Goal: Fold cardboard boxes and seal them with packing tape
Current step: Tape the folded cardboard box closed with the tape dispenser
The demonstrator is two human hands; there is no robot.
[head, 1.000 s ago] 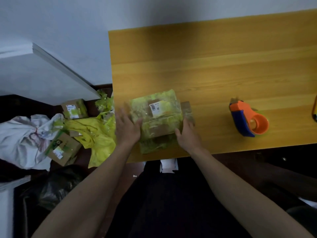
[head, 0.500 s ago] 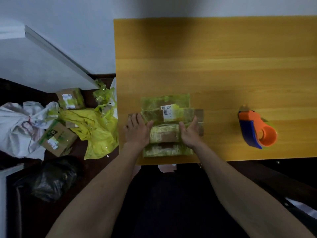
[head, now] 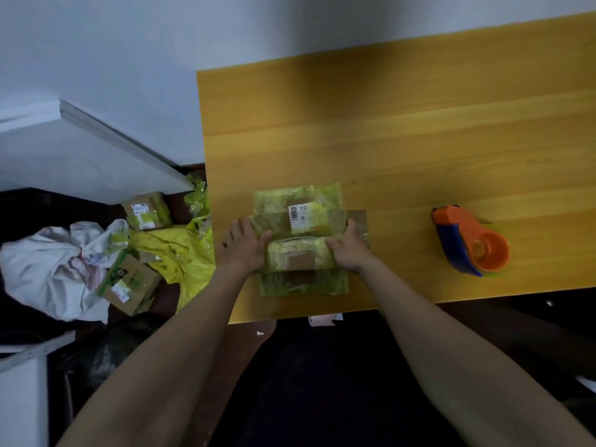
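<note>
A person stands at a wooden table [head: 419, 130] with both forearms reaching forward. Between the two hands lies a cardboard box [head: 300, 240] wrapped in yellow-green tape, its flaps spread flat toward and away from the person; a white barcode label [head: 298, 214] sits on the flap beyond the hands. The left hand [head: 243, 250] rests against the box's left side, fingers straight and pointing away from the body, thumb laid on the top surface. The right hand [head: 350, 250] presses the box's right side, thumb on top; its fingers wrap past the edge and how far they curl cannot be told. Well to the right of the right hand, an orange-and-blue tape dispenser [head: 471, 241] lies on the table. To the left of the left hand, on the floor below the table edge, lie crumpled yellow plastic [head: 174, 256], two small taped boxes [head: 129, 283], and a white bag [head: 51, 269].
</note>
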